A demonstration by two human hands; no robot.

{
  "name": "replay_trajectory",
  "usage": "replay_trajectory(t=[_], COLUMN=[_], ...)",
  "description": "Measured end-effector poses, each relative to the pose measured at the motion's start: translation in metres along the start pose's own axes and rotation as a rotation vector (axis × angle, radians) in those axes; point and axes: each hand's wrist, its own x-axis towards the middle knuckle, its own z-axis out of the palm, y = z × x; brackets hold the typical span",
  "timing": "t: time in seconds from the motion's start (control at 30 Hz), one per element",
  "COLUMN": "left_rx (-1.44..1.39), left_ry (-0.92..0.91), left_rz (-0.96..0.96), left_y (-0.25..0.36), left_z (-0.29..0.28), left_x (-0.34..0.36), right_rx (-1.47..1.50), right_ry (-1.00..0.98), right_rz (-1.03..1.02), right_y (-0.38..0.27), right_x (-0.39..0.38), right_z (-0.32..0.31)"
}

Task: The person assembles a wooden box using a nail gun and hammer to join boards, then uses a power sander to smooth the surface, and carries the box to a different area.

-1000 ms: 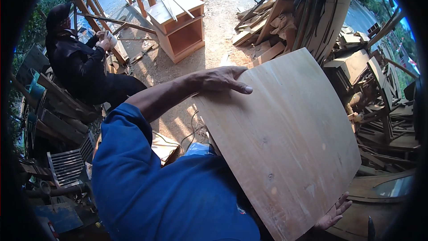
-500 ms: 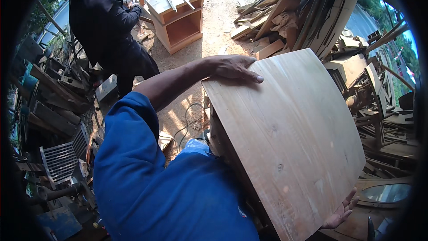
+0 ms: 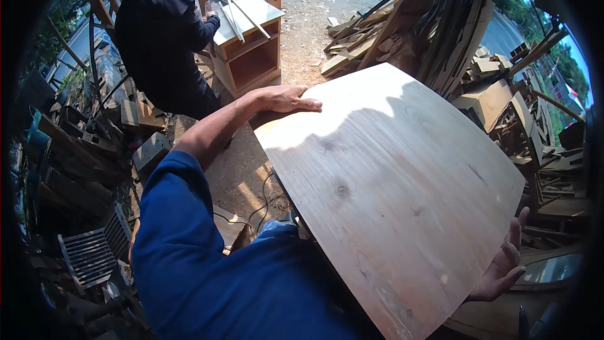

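Observation:
I carry a large pale wooden board [image 3: 396,195] tilted in front of my body. My left hand [image 3: 283,97] lies over its upper left corner, fingers flat on the face. My right hand [image 3: 506,264] grips its lower right edge from underneath, with only the fingers showing. My left arm in a blue sleeve [image 3: 182,239] crosses the lower left of the view.
A person in dark clothes [image 3: 163,38] stands at a small wooden cabinet [image 3: 248,44] at the upper left. Piles of scrap timber [image 3: 440,31] rise behind the board and at the right. Cables [image 3: 258,204] lie on the sandy ground; a slatted chair [image 3: 88,252] sits at lower left.
The board has swung flatter and wider across the view, with my left hand staying on its corner. The person in dark clothes has stood up and now stands at the cabinet.

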Motion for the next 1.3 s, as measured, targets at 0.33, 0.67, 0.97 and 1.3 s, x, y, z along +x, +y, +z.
replay_trajectory(t=[0.33, 0.67, 0.97, 1.3], left_rx=[0.084, 0.717, 0.381, 0.373], left_ry=[-0.016, 0.351, 0.301, 0.964], left_rz=[-0.189, -0.027, 0.800, 0.789], left_y=[-0.060, 0.016, 0.160, 0.038], left_z=[-0.042, -0.039, 0.070, 0.261], left_x=[0.016, -0.018, -0.156, -0.190], right_rx=[-0.111, -0.090, -0.163, -0.112], right_ry=[-0.031, -0.178, -0.245, -0.251], right_rz=[-0.033, -0.282, -0.331, -0.462], right_y=[0.016, 0.044, 0.059, 0.070], right_x=[0.048, 0.073, 0.070, 0.062], right_z=[0.083, 0.135, 0.126, 0.100])
